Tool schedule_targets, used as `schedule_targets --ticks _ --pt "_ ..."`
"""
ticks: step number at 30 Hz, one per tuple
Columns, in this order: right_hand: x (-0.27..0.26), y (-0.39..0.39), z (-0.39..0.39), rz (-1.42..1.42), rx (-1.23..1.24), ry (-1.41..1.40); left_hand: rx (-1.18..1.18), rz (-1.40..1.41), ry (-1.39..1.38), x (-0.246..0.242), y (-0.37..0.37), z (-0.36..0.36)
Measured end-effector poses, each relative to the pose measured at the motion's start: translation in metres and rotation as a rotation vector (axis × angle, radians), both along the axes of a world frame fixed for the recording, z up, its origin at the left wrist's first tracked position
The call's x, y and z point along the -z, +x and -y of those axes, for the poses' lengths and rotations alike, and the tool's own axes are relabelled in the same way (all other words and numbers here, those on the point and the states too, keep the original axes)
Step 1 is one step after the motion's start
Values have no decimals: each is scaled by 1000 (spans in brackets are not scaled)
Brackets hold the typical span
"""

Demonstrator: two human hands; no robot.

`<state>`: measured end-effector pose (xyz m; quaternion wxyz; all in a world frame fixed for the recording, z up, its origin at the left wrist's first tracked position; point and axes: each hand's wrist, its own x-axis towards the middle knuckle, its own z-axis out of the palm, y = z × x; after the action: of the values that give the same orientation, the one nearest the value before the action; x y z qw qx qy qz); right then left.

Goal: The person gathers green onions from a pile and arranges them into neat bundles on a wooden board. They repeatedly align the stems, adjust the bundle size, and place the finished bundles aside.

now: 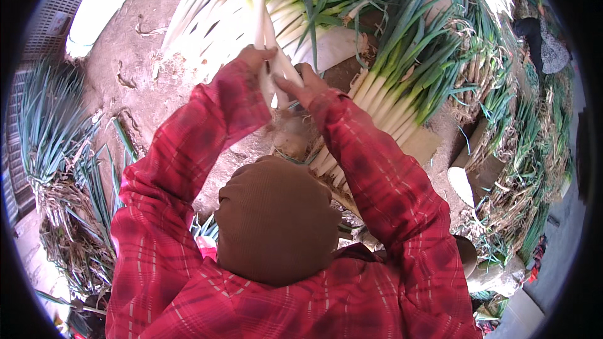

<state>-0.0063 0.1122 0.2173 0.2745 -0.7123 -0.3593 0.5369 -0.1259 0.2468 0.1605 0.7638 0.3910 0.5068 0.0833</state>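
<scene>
Between both hands I hold a few long white leek or large green onion stalks (260, 19), their green leaves pointing away from me. My left hand (256, 58) grips them around the white shanks. Near their lower end, my right hand (306, 84) closes around a stalk, thumb and fingers on its white part. Under and beyond them lies a spread pile of cleaned white stalks (207, 23), brightly lit. To the right, a row of stalks with yellowish-white shanks (391, 103) lies slanted. The roots of the held stalks are blurred.
A tied white bundle (101, 9) lies at upper left, beside plastic crates (52, 14). Untrimmed onions with dry roots (61, 197) stand at left. A long heap of untrimmed onions (513, 165) runs along the right. Bare soil (122, 61) lies between the bundles. At far right, a partly visible person (549, 47).
</scene>
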Motion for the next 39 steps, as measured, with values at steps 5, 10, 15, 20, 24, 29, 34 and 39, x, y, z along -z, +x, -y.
schedule_targets --ticks 5,10,15,20,24,29,34,39 --pt "16 1 23 542 -218 -7 260 -58 80 17 33 32" --pt "27 24 39 585 -73 146 512 217 78 3 51 66" --pt "-48 43 81 243 -70 -17 205 363 -227 -3 25 49" --pt "-129 13 160 1 -74 -108 -208 900 -412 3 47 55" --pt "-180 1 209 261 -61 -241 -179 1106 -486 -30 68 78" --pt "-160 32 265 517 172 -138 -153 1109 -574 -99 92 97" --pt "-82 28 291 507 464 -76 176 1114 -134 -160 132 100" --pt "-39 45 248 193 692 139 509 1004 135 -215 217 105"
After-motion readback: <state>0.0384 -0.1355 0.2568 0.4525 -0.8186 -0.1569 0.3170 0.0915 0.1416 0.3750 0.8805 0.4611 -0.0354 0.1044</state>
